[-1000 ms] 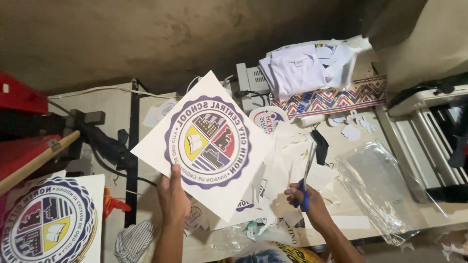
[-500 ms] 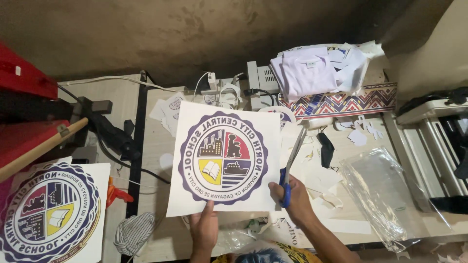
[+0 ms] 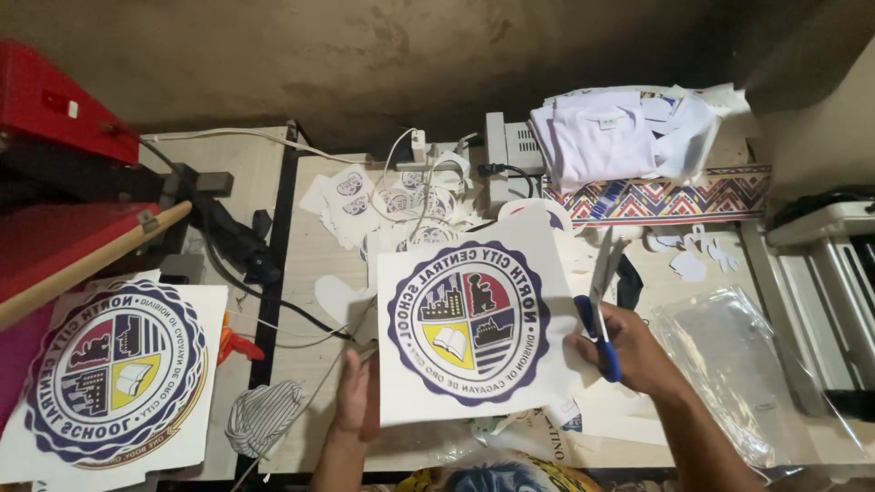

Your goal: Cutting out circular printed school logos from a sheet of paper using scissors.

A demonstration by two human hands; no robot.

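My left hand (image 3: 355,394) grips the lower left edge of a white printed sheet (image 3: 474,328) bearing a round purple emblem with a four-part shield. The sheet is held above the wooden table (image 3: 310,246). My right hand (image 3: 629,351) holds blue-handled scissors (image 3: 597,301) at the sheet's right edge, blades pointing up and away. Several cut paper scraps and small round emblem cutouts (image 3: 401,196) lie on the table behind the sheet.
A second emblem sheet (image 3: 114,374) lies at the left beside a red heat press (image 3: 55,182) with a wooden handle. Folded white shirts (image 3: 602,137) sit on a patterned cloth at the back. Clear plastic bags (image 3: 729,364) lie right. Cables cross the table.
The sheet has turned and swung right into a flatter position before me. My left hand shifted along its lower left edge; the scissors now meet the sheet's right edge.
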